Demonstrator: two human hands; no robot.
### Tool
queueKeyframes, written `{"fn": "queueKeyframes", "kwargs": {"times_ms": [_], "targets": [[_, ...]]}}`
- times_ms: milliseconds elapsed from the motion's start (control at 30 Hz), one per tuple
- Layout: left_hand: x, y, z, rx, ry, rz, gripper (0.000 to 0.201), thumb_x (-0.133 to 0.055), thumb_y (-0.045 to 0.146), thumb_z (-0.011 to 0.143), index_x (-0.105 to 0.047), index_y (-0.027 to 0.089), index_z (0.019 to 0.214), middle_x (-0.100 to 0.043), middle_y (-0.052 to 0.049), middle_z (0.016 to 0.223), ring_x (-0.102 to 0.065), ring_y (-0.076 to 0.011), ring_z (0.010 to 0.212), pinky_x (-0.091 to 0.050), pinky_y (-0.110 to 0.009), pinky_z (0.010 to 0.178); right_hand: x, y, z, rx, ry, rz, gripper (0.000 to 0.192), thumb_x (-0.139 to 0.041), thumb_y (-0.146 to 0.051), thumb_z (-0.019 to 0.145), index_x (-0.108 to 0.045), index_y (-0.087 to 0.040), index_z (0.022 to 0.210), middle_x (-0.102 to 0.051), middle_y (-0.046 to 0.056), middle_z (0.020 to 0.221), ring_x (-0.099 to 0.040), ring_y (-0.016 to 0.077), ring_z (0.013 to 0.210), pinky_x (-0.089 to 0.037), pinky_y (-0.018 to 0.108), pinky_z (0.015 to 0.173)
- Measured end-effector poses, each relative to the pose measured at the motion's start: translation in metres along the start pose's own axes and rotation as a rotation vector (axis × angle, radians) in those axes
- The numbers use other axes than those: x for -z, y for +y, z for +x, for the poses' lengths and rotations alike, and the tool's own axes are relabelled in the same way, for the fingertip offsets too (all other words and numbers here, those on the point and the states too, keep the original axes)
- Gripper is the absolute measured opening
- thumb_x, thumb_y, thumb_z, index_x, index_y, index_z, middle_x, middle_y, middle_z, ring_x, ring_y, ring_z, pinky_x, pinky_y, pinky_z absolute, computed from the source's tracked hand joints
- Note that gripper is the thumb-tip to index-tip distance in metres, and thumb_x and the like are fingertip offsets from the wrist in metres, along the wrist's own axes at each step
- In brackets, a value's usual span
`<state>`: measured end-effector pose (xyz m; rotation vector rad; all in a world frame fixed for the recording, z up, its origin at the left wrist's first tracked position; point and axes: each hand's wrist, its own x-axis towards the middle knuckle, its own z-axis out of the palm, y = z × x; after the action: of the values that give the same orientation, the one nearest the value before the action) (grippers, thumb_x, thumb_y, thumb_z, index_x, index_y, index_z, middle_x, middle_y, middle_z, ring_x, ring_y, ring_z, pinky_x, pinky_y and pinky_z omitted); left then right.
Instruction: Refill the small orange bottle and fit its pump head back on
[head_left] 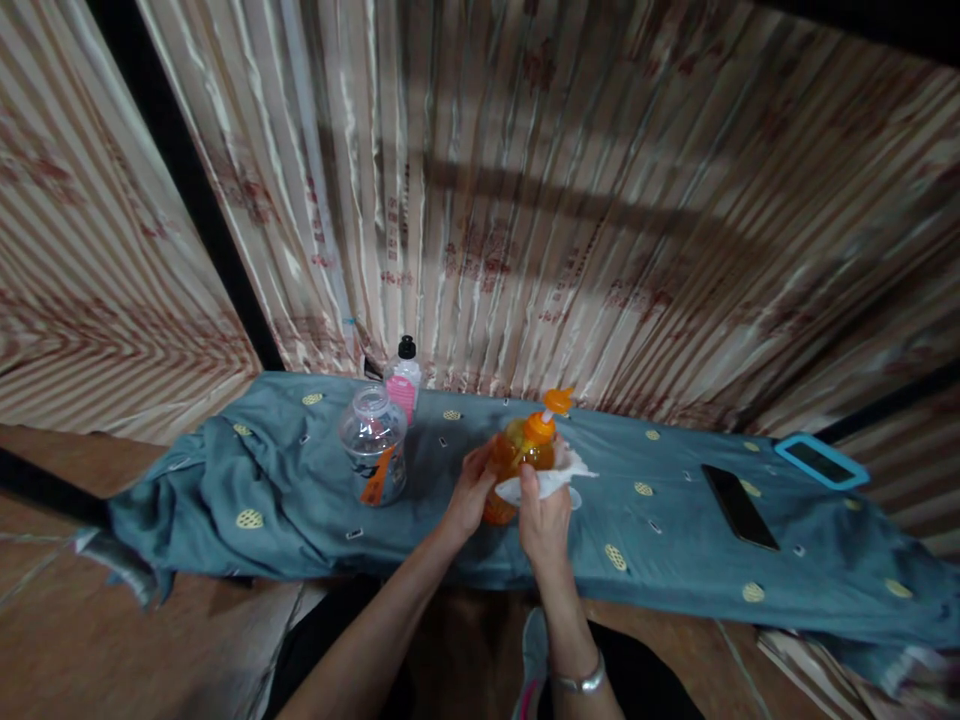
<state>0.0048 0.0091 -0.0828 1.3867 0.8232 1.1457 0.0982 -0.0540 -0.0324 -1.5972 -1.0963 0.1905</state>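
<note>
An orange pump bottle (pixel 510 450) is tilted to the right, its orange pump head (pixel 557 402) pointing up and away. Around its left side wraps my left hand (pixel 470 490). My right hand (pixel 544 515) pinches a white tissue (pixel 551 480) and presses it against the bottle's right side, thumb on top. The fingers behind the bottle are hidden. To the left stands a clear plastic jar (pixel 373 450) with an orange and dark label, no lid on it. Behind that jar is a clear bottle with a pink label (pixel 403 385) and a black cap.
A teal patterned cloth (pixel 465 550) covers the narrow bench. Over on the right lie a dark phone (pixel 739 507) and a blue-framed tablet-like object (pixel 821 461). Striped curtains (pixel 480 200) hang behind, with a black post (pixel 187 190) at the left.
</note>
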Motion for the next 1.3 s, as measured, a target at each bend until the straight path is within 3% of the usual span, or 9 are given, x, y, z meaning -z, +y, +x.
{"fn": "queueKeyframes", "kwargs": {"times_ms": [133, 300, 433, 500, 600, 700, 867, 1033, 1300], "targets": [[-0.002, 0.001, 0.0, -0.012, -0.054, -0.125, 0.052, -0.057, 0.042, 0.083, -0.053, 0.022, 0.131, -0.054, -0.008, 0.137, -0.047, -0.0256, 0.129, -0.034, -0.042, 0.111, 0.007, -0.031, 0.033, -0.017, 0.0, -0.057, 0.068, -0.057, -0.061, 0.075, -0.049, -0.009, 0.119, -0.066, 0.021, 0.102, -0.062, 0.0353, 0.097, -0.046, 0.048, 0.083], [0.005, 0.014, -0.008, -0.018, -0.026, 0.016, 0.058, -0.068, 0.033, 0.076, -0.052, 0.026, 0.131, -0.055, -0.007, 0.131, -0.049, -0.027, 0.125, -0.04, -0.045, 0.106, 0.007, -0.015, 0.033, -0.058, -0.021, 0.023, 0.046, -0.06, -0.059, 0.072, -0.058, -0.018, 0.094, -0.069, 0.007, 0.079, -0.064, 0.0256, 0.072, -0.048, 0.038, 0.068], [0.009, 0.018, -0.008, -0.055, -0.009, 0.105, 0.052, -0.076, 0.031, 0.069, -0.061, 0.021, 0.117, -0.056, -0.008, 0.115, -0.055, -0.0255, 0.113, -0.044, -0.043, 0.101, 0.004, 0.011, 0.008, -0.072, -0.055, 0.091, 0.058, -0.047, -0.063, 0.078, -0.058, -0.012, 0.104, -0.069, 0.017, 0.1, -0.064, 0.0296, 0.095, -0.048, 0.043, 0.083], [0.008, 0.017, -0.007, -0.063, 0.0, 0.126, 0.049, -0.078, 0.029, 0.066, -0.062, 0.02, 0.112, -0.057, -0.008, 0.111, -0.057, -0.0246, 0.108, -0.045, -0.043, 0.1, 0.003, 0.017, -0.002, -0.089, -0.066, 0.067, 0.059, -0.041, -0.064, 0.081, -0.061, -0.011, 0.097, -0.069, 0.019, 0.093, -0.064, 0.0322, 0.093, -0.048, 0.047, 0.084], [0.005, 0.017, -0.007, -0.061, 0.021, 0.11, 0.056, -0.078, 0.027, 0.065, -0.056, 0.02, 0.115, -0.058, -0.008, 0.117, -0.057, -0.0243, 0.11, -0.046, -0.041, 0.098, 0.006, 0.01, -0.003, -0.074, -0.068, 0.017, 0.062, -0.039, -0.064, 0.082, -0.059, -0.01, 0.105, -0.068, 0.02, 0.1, -0.063, 0.0332, 0.099, -0.046, 0.049, 0.088], [-0.001, 0.019, -0.008, -0.026, 0.005, 0.119, 0.058, -0.076, 0.024, 0.064, -0.049, 0.02, 0.115, -0.063, -0.007, 0.11, -0.062, -0.0233, 0.103, -0.049, -0.039, 0.093, 0.008, -0.014, 0.013, -0.009, -0.023, -0.034, 0.074, -0.045, -0.064, 0.081, -0.042, -0.007, 0.128, -0.059, 0.024, 0.123, -0.057, 0.0331, 0.113, -0.043, 0.049, 0.095], [-0.014, 0.017, -0.017, -0.023, 0.047, 0.16, 0.069, -0.074, 0.027, 0.066, -0.04, 0.018, 0.126, -0.059, -0.011, 0.12, -0.058, -0.027, 0.111, -0.044, -0.045, 0.1, -0.002, -0.039, 0.036, 0.124, 0.04, -0.175, 0.065, -0.049, -0.062, 0.081, -0.052, -0.008, 0.117, -0.064, 0.024, 0.109, -0.058, 0.0384, 0.102, -0.044, 0.051, 0.087], [-0.016, 0.007, -0.032, -0.167, 0.003, 0.183, 0.069, -0.064, 0.032, 0.078, -0.033, 0.017, 0.138, -0.043, -0.016, 0.139, -0.042, -0.0297, 0.13, -0.032, -0.05, 0.11, -0.008, -0.019, 0.027, 0.119, 0.159, -0.184, 0.074, -0.042, -0.064, 0.083, -0.052, 0.001, 0.116, -0.061, 0.029, 0.109, -0.056, 0.0402, 0.106, -0.042, 0.053, 0.09], [-0.004, 0.008, -0.031, -0.226, -0.035, 0.279, 0.062, -0.066, 0.035, 0.075, -0.047, 0.018, 0.131, -0.053, -0.013, 0.125, -0.048, -0.0307, 0.119, -0.038, -0.051, 0.105, 0.008, -0.019, 0.014, 0.085, 0.065, -0.128, 0.069, -0.034, -0.059, 0.088, -0.049, -0.003, 0.126, -0.058, 0.027, 0.118, -0.053, 0.0368, 0.117, -0.04, 0.053, 0.097]]}}
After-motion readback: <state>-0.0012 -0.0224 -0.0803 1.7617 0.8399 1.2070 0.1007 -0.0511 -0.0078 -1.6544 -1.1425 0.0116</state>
